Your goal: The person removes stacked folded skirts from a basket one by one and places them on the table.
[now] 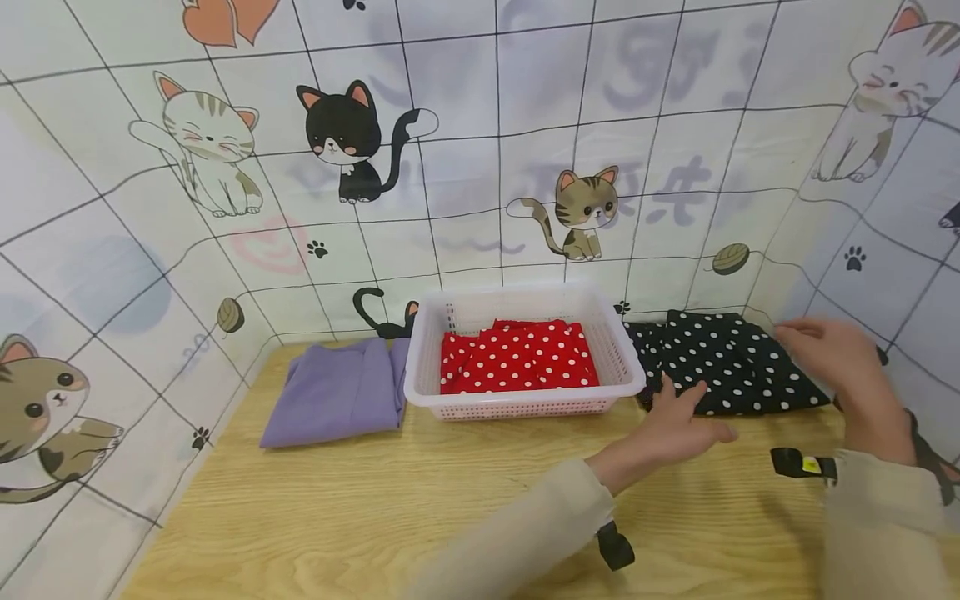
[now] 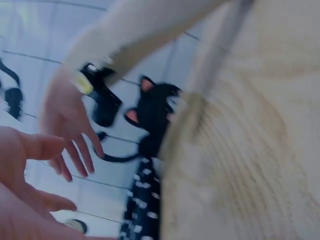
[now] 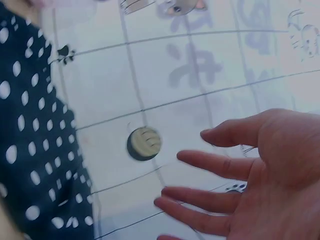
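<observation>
Black cloth with white dots [image 1: 720,358] lies folded on the table, right of a basket. My left hand [image 1: 675,425] is over its near left edge in the head view, fingers spread and nothing held. Beyond the cloth's right end my right hand [image 1: 828,350] is raised, fingers loosely bent and holding nothing. In the right wrist view the right hand [image 3: 280,175] shows its fingers extended and apart, with the dotted cloth [image 3: 40,135] to the left. The left wrist view shows the left hand's fingers [image 2: 42,147] spread, with the right hand [image 2: 67,120] beyond.
A white plastic basket [image 1: 525,407] with perforated sides stands at the middle back, holding folded red cloth with white dots [image 1: 525,358]. Left of it lies folded purple cloth [image 1: 333,392]. The wooden table [image 1: 360,517] meets cat-printed walls [image 1: 465,167] at the back and sides.
</observation>
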A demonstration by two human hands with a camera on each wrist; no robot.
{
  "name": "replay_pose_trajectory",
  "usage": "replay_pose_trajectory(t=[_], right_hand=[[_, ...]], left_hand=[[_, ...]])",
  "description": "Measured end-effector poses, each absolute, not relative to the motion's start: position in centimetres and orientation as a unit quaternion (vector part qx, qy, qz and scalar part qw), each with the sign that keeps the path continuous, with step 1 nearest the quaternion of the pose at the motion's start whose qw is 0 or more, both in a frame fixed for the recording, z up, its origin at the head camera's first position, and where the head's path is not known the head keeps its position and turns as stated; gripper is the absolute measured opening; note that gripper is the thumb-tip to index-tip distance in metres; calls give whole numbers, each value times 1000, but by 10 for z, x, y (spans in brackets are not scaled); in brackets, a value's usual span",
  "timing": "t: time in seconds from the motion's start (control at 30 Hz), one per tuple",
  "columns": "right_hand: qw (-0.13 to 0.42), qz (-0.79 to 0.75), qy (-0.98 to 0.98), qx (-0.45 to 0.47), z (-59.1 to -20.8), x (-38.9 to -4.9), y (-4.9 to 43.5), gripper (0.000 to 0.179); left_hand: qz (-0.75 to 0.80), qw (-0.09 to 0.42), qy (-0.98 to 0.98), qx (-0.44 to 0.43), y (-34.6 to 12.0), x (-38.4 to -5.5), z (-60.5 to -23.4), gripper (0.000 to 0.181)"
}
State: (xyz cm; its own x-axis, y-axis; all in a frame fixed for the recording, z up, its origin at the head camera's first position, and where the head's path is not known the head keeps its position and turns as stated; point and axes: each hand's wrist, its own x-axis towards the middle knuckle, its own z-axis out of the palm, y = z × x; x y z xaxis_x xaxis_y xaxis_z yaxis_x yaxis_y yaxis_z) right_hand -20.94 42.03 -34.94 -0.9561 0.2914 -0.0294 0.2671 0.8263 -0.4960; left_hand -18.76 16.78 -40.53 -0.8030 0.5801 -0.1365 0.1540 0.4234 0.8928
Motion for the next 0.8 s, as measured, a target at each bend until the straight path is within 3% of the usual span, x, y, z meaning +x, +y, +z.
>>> replay_pose_trajectory(t=[0.23, 0.33, 0.53, 0.8], right_hand=[[78, 275, -953, -101, -325, -194, 393, 66], [101, 275, -952, -92, -315, -188, 377, 64], [162, 266, -947, -77, -301, -181, 346, 55], [177, 319, -931, 3, -295, -189, 289, 43]], left_hand=[[548, 250, 753, 263, 112, -184, -366, 57], [581, 240, 734, 255, 79, -194, -354, 52], [614, 145, 744, 218, 5, -227, -344, 54], [634, 47, 763, 111, -68, -265, -357, 49]])
